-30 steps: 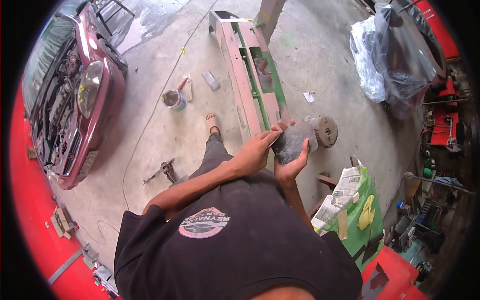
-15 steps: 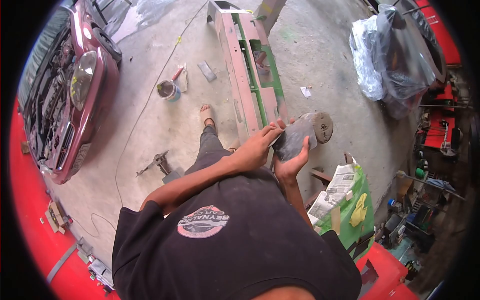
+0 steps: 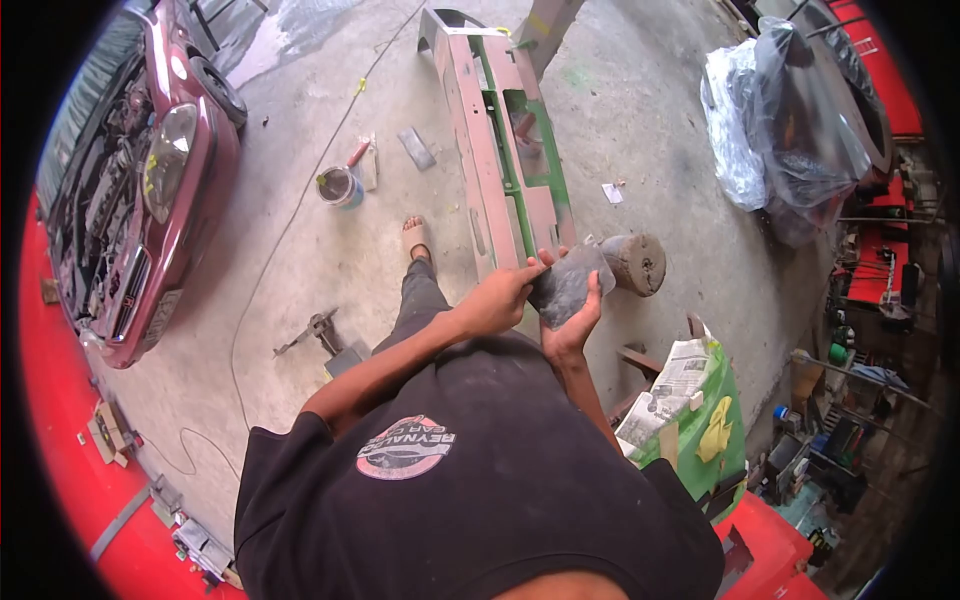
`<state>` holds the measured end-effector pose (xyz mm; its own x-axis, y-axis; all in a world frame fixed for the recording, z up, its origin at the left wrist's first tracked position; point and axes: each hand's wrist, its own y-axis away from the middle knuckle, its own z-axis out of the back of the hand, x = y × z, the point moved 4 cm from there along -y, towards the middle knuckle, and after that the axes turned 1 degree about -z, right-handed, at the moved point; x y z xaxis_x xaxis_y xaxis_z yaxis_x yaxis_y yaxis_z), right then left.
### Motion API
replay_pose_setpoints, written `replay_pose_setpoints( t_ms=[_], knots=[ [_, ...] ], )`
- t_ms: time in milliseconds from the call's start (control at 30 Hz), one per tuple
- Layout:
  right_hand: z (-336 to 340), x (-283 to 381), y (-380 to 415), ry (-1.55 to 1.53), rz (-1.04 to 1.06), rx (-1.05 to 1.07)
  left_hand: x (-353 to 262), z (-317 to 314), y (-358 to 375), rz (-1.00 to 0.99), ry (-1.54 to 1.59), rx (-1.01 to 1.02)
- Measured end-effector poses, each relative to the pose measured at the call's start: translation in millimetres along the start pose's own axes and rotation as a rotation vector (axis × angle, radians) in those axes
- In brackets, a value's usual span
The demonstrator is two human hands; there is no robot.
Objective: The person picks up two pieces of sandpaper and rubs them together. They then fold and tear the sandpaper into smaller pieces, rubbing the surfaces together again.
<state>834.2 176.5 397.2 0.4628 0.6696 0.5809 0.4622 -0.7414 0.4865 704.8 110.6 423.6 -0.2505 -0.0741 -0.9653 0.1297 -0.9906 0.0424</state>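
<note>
A dusty dark grey sheet (image 3: 565,290), which looks like sandpaper, is held between both hands in front of my waist. My left hand (image 3: 503,298) grips its left edge, fingertips bent over the upper corner. Under the right side lies my right hand (image 3: 573,325), its thumb pressed on top and its other fingers mostly hidden behind the sheet. Just beyond the hands stretches a long car bumper (image 3: 490,150) with pink and green patches. The end of a round stump-like block (image 3: 640,265) stands beside the sheet's right edge.
A maroon car (image 3: 185,190) with exposed engine stands left. On the floor are a can (image 3: 340,187), a flat grey plate (image 3: 416,147) and a cable (image 3: 300,200). A green panel with newspaper (image 3: 675,385) is at right, below a plastic-wrapped part (image 3: 800,130).
The sheet and both hands have shifted slightly left and down. My left fingers have curled in closer at the sheet's edge, and more of the round block shows.
</note>
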Motion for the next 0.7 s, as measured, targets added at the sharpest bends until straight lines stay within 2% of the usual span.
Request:
replay_pose_setpoints(
  t_ms=[133,300,400,433,533,633,667,700],
  knots=[
    [-8,5,-10,0.03,0.027,0.07,-10,5,1,-0.012,-0.096,-0.022],
    [-16,13,-16,0.078,0.099,0.056,-28,4,5,-0.021,-0.269,0.009],
    [-3,17,-30,0.008,0.089,0.059,-36,-14,10,-0.23,-0.297,0.05],
    [1,21,-35,-0.031,0.076,0.071,-35,-16,7,-0.247,-0.319,0.103],
    [-1,37,-31,-0.028,0.105,0.085,-39,-3,-1,-0.027,-0.279,0.248],
    [-10,53,-26,-0.026,0.134,0.112,-33,12,-4,0.015,-0.291,0.154],
    [-12,61,-23,-0.032,0.145,0.101,-33,20,-4,-0.105,-0.118,0.027],
    [-14,67,-22,-0.031,0.151,0.119,-53,36,-1,0.103,0.045,0.021]
  ],
)
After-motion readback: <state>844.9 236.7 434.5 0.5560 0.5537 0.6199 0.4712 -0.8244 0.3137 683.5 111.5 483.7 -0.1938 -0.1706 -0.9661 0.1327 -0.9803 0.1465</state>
